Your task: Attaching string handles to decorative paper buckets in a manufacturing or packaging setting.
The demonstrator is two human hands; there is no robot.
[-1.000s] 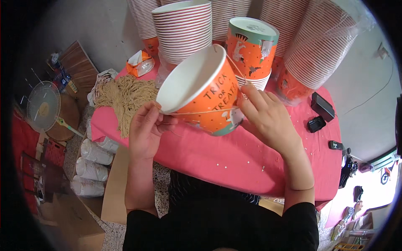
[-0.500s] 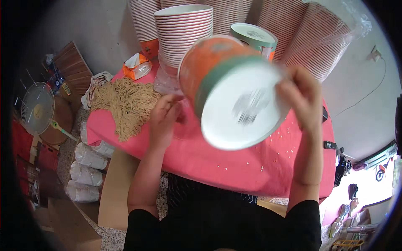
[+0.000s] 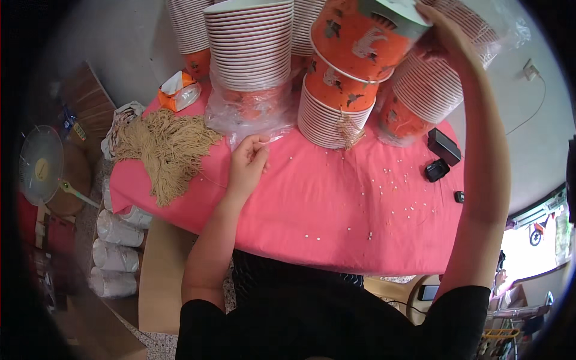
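Note:
My right hand [image 3: 441, 33] reaches up at the far right and grips the base of an orange paper bucket [image 3: 360, 42] with a green band and animal pictures. The bucket is upside down, its rim over another orange bucket at the top of an inverted stack [image 3: 327, 123]. Beige string [image 3: 349, 131] hangs at that stack's lower rim. My left hand [image 3: 249, 161] is closed in a pinch over the pink cloth, beside the crumpled clear plastic bag [image 3: 237, 123] around an upright bucket stack [image 3: 249, 54]. What its fingers hold, if anything, is too small to make out.
Beige strings [image 3: 165, 150] lie heaped at the left, near an orange tissue pack [image 3: 179, 91]. Small white bits dot the pink cloth [image 3: 300, 204]. Black cases [image 3: 443, 147] sit at the right. Wrapped white stacks [image 3: 114, 255] and a fan [image 3: 42, 165] stand at the lower left.
My right hand has carried the bucket up and away, over the inverted stack at the far right. My left hand has moved slightly right and its fingers have closed.

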